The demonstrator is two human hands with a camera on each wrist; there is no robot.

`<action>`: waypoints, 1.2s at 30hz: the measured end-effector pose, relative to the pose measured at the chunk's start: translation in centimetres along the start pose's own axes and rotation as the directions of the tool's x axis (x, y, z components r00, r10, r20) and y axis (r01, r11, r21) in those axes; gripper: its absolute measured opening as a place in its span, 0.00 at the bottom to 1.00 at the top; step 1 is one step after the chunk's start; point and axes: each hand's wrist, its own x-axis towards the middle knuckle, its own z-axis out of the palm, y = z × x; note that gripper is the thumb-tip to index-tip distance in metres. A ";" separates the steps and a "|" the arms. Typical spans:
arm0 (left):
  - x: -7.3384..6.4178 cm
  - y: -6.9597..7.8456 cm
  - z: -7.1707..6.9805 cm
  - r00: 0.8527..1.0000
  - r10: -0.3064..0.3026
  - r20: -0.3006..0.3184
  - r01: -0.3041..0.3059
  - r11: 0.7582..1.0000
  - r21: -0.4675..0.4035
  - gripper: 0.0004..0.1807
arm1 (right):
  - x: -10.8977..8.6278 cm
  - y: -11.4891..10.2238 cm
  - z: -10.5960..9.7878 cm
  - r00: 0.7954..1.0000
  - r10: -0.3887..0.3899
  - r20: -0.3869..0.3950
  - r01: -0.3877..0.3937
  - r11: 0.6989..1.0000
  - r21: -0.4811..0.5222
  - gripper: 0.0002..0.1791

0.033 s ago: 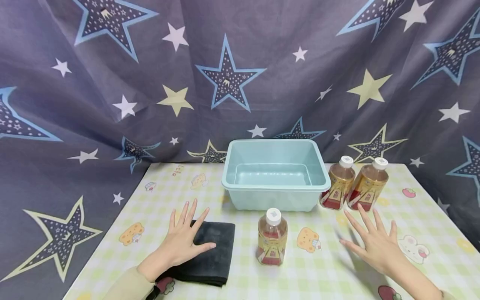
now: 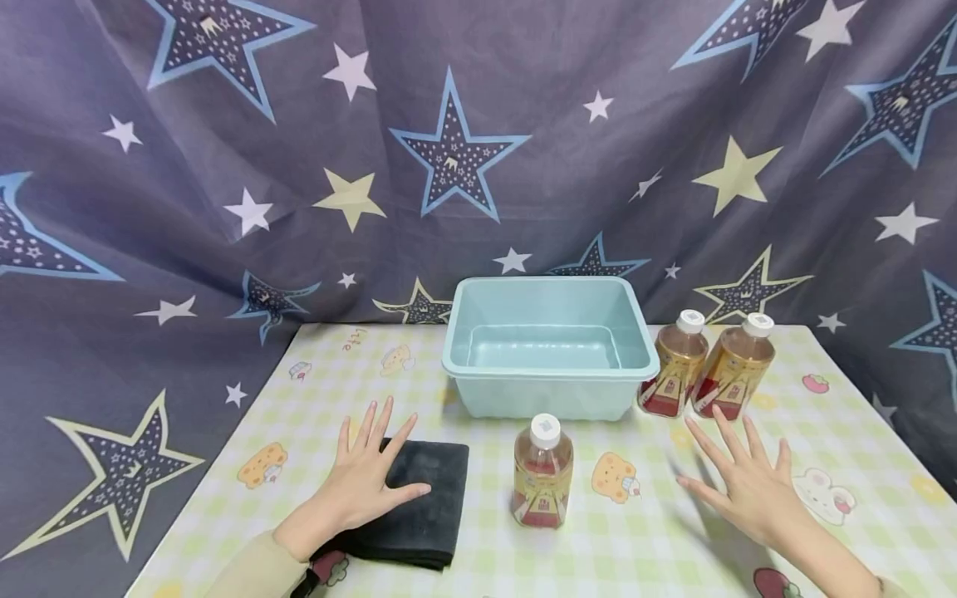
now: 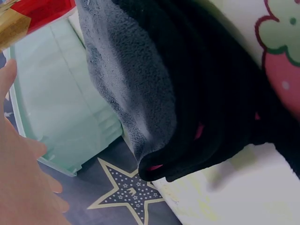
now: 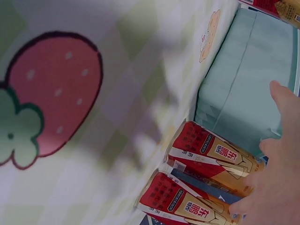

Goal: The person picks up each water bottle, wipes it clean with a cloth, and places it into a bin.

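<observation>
My left hand [image 2: 364, 482], fingers spread, hovers above a folded black cloth [image 2: 429, 498] and holds nothing. In the left wrist view the thick layered folds of the cloth [image 3: 136, 75] show beside the hand [image 3: 23, 173]. A bottle [image 2: 543, 482] with a white cap and a red and gold label stands upright between my hands. Over the right side of the table my right hand [image 2: 755, 490] is spread with nothing in it. Beyond its fingertips stand two similar bottles, one [image 2: 673, 370] against the other [image 2: 733, 365].
A light blue plastic basin [image 2: 549, 394] sits at the back middle, left of the paired bottles; nothing shows inside it. A checked tablecloth [image 2: 635, 548] with cartoon prints covers the table. Behind hangs a dark curtain [image 2: 523, 66] with stars.
</observation>
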 end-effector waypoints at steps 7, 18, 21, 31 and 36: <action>-0.2 0.1 -0.3 1.000 0.001 0.002 -0.001 1.000 -0.017 0.47 | 0.2 -0.2 0.1 0.999 -0.024 -0.023 0.024 1.000 -0.009 0.43; -0.7 0.1 -0.5 0.997 0.057 0.058 -0.052 0.996 -0.076 0.44 | 0.0 -0.7 -0.1 0.993 -0.105 -0.046 0.106 0.994 0.013 0.42; -0.9 0.2 -0.5 0.993 0.085 0.076 -0.075 0.989 -0.125 0.41 | -0.1 -0.8 0.0 0.990 -0.134 -0.047 0.135 0.990 0.031 0.41; -1.1 0.1 0.5 0.974 0.166 0.153 -0.130 0.967 -0.219 0.35 | -0.2 -1.0 -0.2 0.979 -0.189 -0.071 0.196 0.975 0.107 0.38; -1.1 -0.2 1.1 0.968 0.168 0.188 -0.126 0.968 -0.216 0.34 | -0.3 -1.4 -0.5 0.985 -0.167 -0.042 0.171 0.976 0.134 0.31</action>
